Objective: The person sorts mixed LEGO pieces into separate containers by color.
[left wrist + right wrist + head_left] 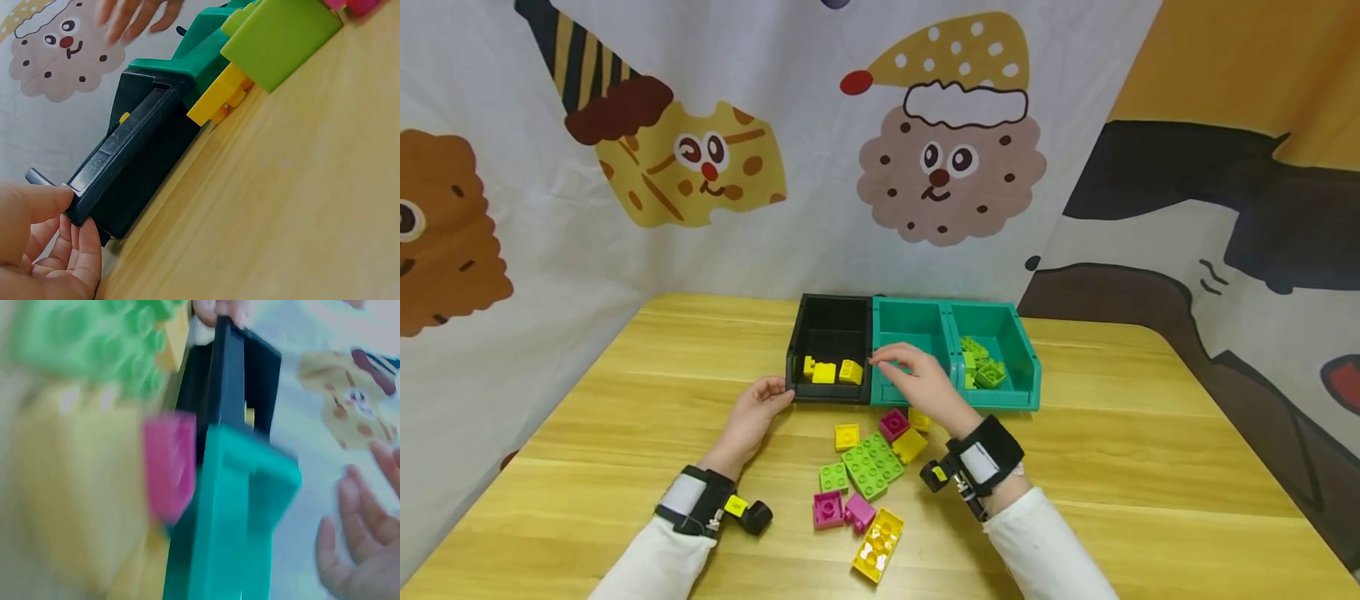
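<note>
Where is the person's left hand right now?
In the head view the left hand rests on the table, its fingertips touching the front left corner of the black bin; the left wrist view shows thumb and fingers against that corner.

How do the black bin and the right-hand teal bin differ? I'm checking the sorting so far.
The black bin holds yellow bricks; the right teal bin holds green bricks. The left hand touches the black bin's front corner; no hand touches the right teal bin. Both sit in one row on the table, open-topped and alike in shape.
</note>
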`<state>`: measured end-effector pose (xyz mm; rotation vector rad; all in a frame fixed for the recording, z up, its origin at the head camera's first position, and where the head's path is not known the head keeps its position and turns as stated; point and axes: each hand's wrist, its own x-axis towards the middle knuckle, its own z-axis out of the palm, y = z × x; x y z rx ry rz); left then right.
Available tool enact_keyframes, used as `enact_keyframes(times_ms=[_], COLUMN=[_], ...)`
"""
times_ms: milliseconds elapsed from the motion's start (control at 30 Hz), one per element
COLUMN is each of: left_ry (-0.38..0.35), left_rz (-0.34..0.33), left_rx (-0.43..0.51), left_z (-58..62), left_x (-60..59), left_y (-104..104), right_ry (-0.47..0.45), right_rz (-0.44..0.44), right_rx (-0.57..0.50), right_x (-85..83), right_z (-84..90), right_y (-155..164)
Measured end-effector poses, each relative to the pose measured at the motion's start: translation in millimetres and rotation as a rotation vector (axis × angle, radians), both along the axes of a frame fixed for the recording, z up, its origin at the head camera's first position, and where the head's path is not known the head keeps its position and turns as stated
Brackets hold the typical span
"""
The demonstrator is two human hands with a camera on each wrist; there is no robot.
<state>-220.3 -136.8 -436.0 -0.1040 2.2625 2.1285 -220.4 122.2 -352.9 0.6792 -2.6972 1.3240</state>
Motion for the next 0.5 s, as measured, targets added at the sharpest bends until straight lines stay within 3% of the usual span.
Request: enact_keyframes(times_ms=[167, 267, 400, 500], left_ry=[-0.005, 0.001, -0.004, -0.008], left_rz=[0.0, -0.001, 0.003, 0.002], left_rx=[-0.004, -0.005, -0.014, -0.02], left_z=[0.8, 1.9, 2.0, 0.6], left_x=[-0.5, 0.2, 0.1, -0.7], left_y=[0.1, -0.5, -0.9, 0.1], right_ry=[0.048, -0.006, -0.086, -0.078], right_rz=[-0.081, -0.166, -0.235, -0.172], right_rx=[-0.203, -0.354, -0.682, -0.951], right_x=[13.9, 17.2, 16.6, 16.5], right_z=[-10.5, -17.5, -25.4, -30.3], right_y=[44.4, 68.0, 92.9, 113.6])
